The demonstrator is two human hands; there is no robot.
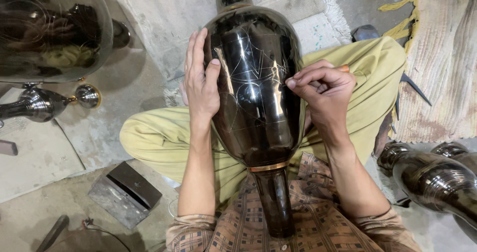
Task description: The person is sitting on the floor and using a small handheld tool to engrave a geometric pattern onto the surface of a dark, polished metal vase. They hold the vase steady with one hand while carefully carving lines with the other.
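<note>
Bare concrete floor (59,147) and a pale mat (278,3) fill the background, with a striped rug (442,68) off to my right. I sit cross-legged in yellow-green trousers (154,137), and 1 big black vase (256,88) lies across my lap.

Its long axis runs straight away from me: the narrow neck (274,202) points back at my chest, past a gold band (268,167), and the wide body stretches toward the mat. The vase sits between my 2 hands.

My left hand (201,80) lies flat on the vase's left flank, fingers (195,45) released and spread, the thumb resting on the glossy face. It steadies; it does not grip.

My right hand (323,85) is at the right shoulder of the vase, fingers clenched in a pinch around 1 thin tool with an orange butt (344,68). I cannot see the tip, but it meets the surface just beside the fine scratched lines (253,73). This hand is nearer to them, and they lie to the left of its fingertips, toward the vase's middle.

Counted around me: 1 more large vase (49,28) at upper left, 1 smaller shiny piece (44,103) beneath it, 2 dark pieces (437,180) at lower right, and 1 metal block (124,195) on the floor.
</note>
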